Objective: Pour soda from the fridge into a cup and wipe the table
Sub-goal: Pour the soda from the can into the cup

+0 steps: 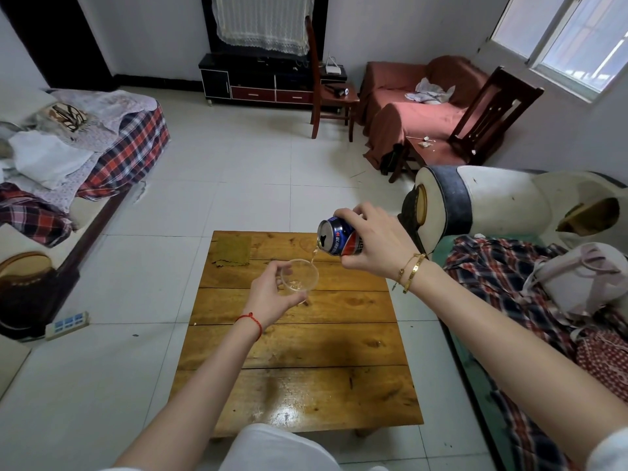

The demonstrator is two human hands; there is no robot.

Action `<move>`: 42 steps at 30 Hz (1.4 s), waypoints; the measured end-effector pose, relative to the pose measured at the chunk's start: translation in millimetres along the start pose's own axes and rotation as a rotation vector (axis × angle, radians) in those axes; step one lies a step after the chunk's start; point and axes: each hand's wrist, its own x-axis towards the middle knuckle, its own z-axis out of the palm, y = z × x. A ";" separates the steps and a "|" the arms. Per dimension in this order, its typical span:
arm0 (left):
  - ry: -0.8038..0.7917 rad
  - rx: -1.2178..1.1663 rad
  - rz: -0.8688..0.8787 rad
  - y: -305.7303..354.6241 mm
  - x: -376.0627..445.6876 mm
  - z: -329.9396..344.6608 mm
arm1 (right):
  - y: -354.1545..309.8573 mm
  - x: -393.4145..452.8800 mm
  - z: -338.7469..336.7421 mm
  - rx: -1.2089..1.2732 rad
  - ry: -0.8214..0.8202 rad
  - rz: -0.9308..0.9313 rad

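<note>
Soda can: one; our right hand wraps thumb and fingers round its body and tips it mouth-down toward 9 o'clock, so a thin stream drops from the opening.
Cup: one clear cup, just under the can's mouth at 7 o'clock of it; only a little liquid shows in the bottom, so we judge the pour barely begun.
Left hand: thumb and fingers curl round the cup's near side, we think to steady it and keep its rim under the stream. We cannot tell whether the cup rests on the wood or is lifted slightly.
Table: one low wooden table; cup and can sit over its far half, which keeps any drips on the wood.
Cloth: one olive cloth lies flat at the table's 11 o'clock corner, well apart from the cup, ready for the wipe that is not yet done.
Hands: two, both busy, so we judge the cloth must wait until the can is set down.
Risk: the stream is narrow and close to the rim at 1 o'clock; a small drift could spill.
</note>
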 end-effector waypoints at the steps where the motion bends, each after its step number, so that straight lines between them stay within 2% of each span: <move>1: 0.001 0.002 -0.001 0.1 0.6 0.3 | 0.3 0.1 0.3 0.000 -0.001 0.001; 42: 0.003 0.011 -0.025 6.3 0.2 8.5 | 3.5 -1.5 2.9 0.011 -0.024 -0.012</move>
